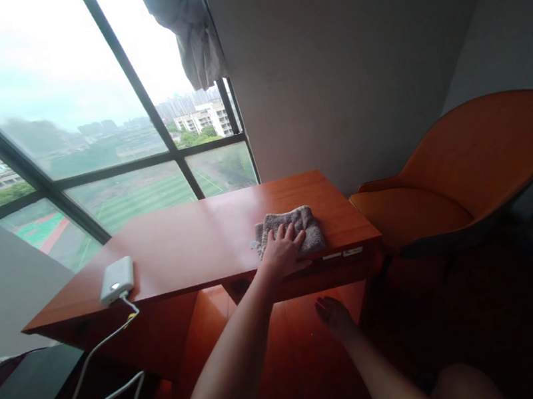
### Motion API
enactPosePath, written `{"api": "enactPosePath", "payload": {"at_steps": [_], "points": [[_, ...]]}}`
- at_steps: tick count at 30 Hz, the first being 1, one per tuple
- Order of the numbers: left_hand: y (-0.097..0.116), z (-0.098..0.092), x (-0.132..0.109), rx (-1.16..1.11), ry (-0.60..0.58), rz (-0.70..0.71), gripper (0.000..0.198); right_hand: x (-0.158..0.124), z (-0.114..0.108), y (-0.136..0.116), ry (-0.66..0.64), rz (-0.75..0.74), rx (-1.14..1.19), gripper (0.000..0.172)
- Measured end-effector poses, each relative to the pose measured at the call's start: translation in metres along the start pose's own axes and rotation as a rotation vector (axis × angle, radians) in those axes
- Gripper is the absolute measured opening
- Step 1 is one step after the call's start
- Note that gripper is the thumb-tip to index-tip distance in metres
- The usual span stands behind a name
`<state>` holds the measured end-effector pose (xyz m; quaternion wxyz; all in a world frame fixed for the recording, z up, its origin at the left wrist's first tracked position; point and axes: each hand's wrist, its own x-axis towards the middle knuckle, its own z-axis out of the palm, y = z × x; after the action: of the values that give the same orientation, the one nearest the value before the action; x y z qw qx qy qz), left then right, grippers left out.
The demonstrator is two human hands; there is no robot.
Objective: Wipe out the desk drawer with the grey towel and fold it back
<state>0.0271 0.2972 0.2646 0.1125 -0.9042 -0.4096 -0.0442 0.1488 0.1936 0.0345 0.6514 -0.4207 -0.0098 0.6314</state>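
Note:
A grey-brown folded towel (307,228) with a small white tag lies near the front right end of the reddish wooden desk (192,238). My left hand (283,251) rests flat on the towel's left front part, fingers spread over the cloth and the thumb towards the desk's front edge. Below that edge, in the shade, my right hand (334,318) hangs in the air with loosely bent fingers, apart from the desk, and nothing shows in it.
A white power bank (117,279) sits at the desk's left end, with a white cable (95,348) running down from it. On the right stands an orange chair (428,201), close to the desk. Windows (96,118) and a grey curtain (189,29) rise behind.

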Motion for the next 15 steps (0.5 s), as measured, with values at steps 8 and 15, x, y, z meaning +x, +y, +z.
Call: {"api": "enactPosePath", "payload": {"at_steps": [8, 15], "points": [[-0.002, 0.007, 0.001, -0.057, -0.02, -0.049, 0.101, 0.025, 0.019, -0.008, -0.035, 0.024, 0.053, 0.011], [0.001, 0.004, -0.001, -0.048, -0.02, -0.059, 0.097, -0.007, -0.004, 0.004, 0.044, 0.095, 0.009, 0.019]]}}
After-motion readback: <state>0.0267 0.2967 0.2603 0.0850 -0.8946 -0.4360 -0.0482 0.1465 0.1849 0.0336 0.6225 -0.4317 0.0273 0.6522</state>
